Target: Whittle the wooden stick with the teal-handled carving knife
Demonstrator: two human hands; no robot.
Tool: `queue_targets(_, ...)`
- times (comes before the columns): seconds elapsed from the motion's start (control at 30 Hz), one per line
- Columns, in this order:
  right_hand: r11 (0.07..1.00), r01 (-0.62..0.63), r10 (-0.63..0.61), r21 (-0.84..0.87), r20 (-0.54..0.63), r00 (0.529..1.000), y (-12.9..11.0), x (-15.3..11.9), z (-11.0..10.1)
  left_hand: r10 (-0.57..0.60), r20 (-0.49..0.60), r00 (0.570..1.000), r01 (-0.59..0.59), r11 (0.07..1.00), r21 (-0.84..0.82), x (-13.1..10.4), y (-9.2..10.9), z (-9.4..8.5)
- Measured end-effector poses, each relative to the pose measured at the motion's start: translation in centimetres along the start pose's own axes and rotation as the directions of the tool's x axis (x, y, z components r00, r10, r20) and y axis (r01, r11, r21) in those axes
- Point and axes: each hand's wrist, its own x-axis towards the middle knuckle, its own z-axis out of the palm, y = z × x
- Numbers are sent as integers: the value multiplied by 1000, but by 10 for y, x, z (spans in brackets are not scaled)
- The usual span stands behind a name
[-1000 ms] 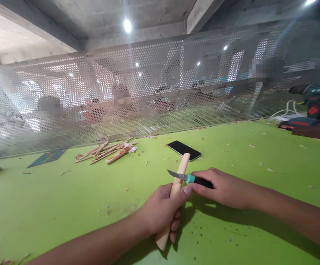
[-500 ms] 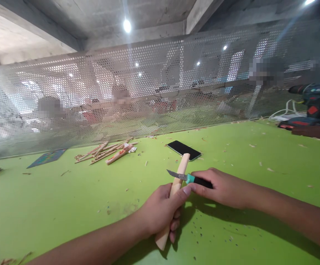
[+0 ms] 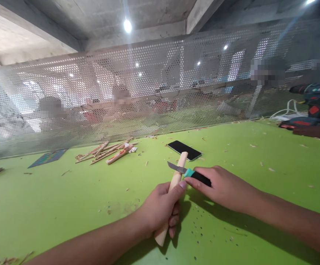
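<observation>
Left hand (image 3: 160, 209) fingers wrapped around wooden stick (image 3: 173, 184), right hand (image 3: 220, 186) fingers gripping knife (image 3: 189, 173), blade on stick

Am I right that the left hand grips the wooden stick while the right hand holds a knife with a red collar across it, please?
Not quite: the head view shows the knife has a teal collar, not red. The rest holds: the left hand grips the wooden stick and the right hand holds the knife across it.

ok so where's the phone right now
In the head view the phone lies flat on the green table, just past the tip of the wooden stick held in the left hand, right of the pile of wood strips.
</observation>
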Motion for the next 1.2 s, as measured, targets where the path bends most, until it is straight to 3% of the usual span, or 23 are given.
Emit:
queue_targets(0.1,998,35,-39,51,63,997,5,0,0,-15,0,1000,15,999,-52,1,1,-1)
queue_targets(0.3,973,119,-164,198,229,959,12,1,-1,17,123,992,-16,1000,-8,0,4,-4)
queue_targets(0.63,994,31,-38,105,60,997,3,3,-10,-10,26,1000,10,1000,8,-1,0,-5)
queue_targets(0.9,984,102,-137,149,247,959,11,2,-5,43,43,998,-43,999,0,-2,2,-4)
queue_targets(1.2,985,168,-163,-39,104,981,6,-1,3,22,29,999,-23,1000,16,-2,2,-6)
